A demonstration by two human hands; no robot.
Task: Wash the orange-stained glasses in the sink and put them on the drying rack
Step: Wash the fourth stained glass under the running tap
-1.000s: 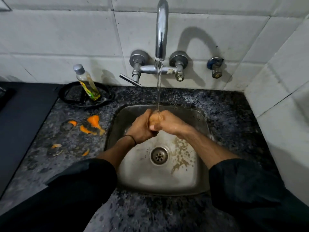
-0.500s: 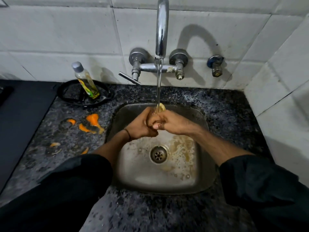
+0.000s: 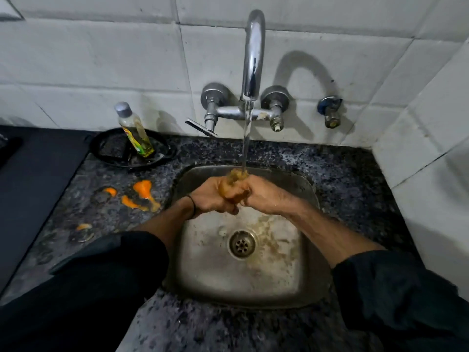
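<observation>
A small orange-stained glass [image 3: 237, 176] is held over the steel sink [image 3: 308, 283], directly under the running water from the tap [image 3: 252, 57]. My left hand [image 3: 212, 198] grips its left side and my right hand [image 3: 266, 196] grips its right side, fingers curled round it. Only the rim and upper part of the glass show above my fingers. Two more glasses with orange residue stand on the counter to the left, one [image 3: 102, 195] near the orange spill and one [image 3: 83, 233] closer to me. No drying rack is in view.
Orange spill [image 3: 143, 194] lies on the granite counter left of the sink. A black plate [image 3: 111, 151] at the back left holds a soap bottle [image 3: 134, 130] and a scrub pad. A dark stovetop [image 3: 33, 179] fills the far left. Tiled walls stand behind and right.
The hands have turned the glass under the stream, so its rim now shows above the fingers. Orange-tinted water has spread over the sink floor by the drain.
</observation>
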